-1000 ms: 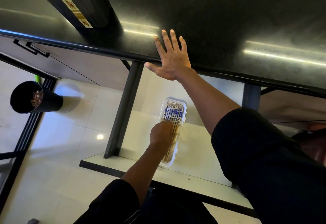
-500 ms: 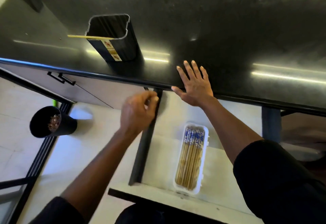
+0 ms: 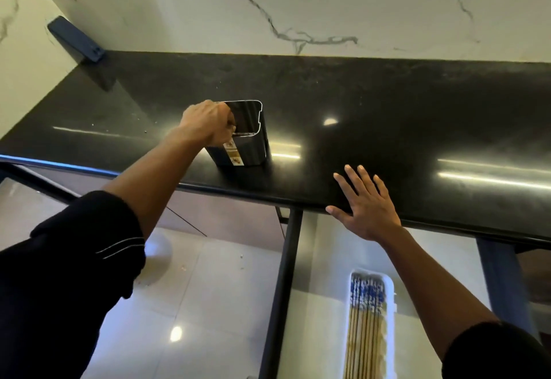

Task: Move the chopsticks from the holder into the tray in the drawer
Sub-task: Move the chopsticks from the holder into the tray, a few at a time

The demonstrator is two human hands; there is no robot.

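left hand has risen from the tray to the holder, grip closed at its rim, contents unclear; right hand flat.

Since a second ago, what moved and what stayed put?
The left hand came up out of the white plastic tray in the drawer and now closes at the rim of the black metal holder on the counter, where one chopstick lay across the rim; the chopstick itself is hidden now. The right hand stays flat on the black countertop's edge; holder and tray are unmoved.
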